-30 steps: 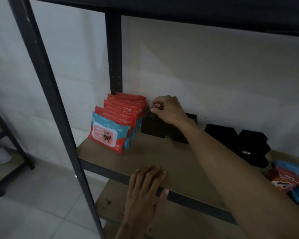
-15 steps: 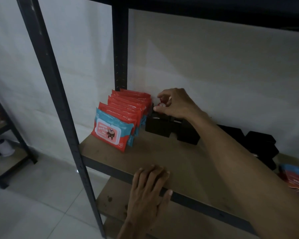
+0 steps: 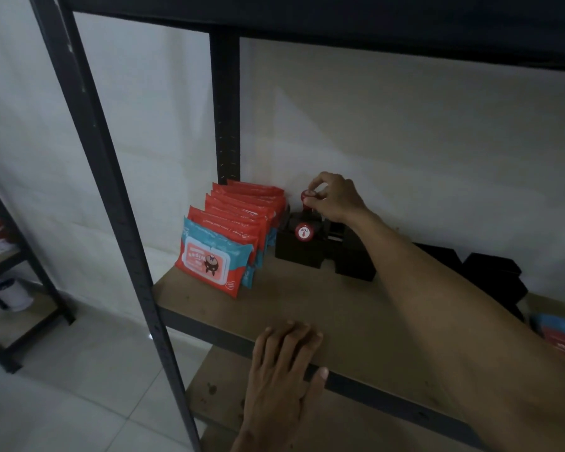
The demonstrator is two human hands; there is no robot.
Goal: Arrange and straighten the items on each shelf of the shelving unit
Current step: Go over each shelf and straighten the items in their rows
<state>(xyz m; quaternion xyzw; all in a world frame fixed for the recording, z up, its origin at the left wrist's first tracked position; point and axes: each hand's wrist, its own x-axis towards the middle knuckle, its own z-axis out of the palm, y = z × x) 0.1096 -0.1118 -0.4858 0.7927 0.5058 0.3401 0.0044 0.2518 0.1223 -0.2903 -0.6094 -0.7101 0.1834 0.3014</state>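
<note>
A row of red and blue wipes packs (image 3: 224, 243) stands at the left end of the brown shelf board (image 3: 307, 305). Beside it sit black stamp boxes (image 3: 299, 251), the front one showing a red round cap marked TOP (image 3: 303, 230). My right hand (image 3: 335, 199) reaches to the back wall and pinches a small red-capped stamp (image 3: 306, 196) just above those boxes. My left hand (image 3: 282, 370) lies flat on the shelf's front edge, fingers straight.
More black boxes (image 3: 493, 278) stand further right, with wipes packs (image 3: 561, 337) at the right edge. A black front upright (image 3: 111, 207) and rear upright (image 3: 225, 109) frame the shelf. A lower shelf board (image 3: 216, 380) lies beneath. Another rack with containers (image 3: 0, 288) stands at the left.
My right hand has lifted the small red-capped stamp slightly above the black boxes, uncovering the red TOP cap on the front box. My left hand stayed on the shelf edge.
</note>
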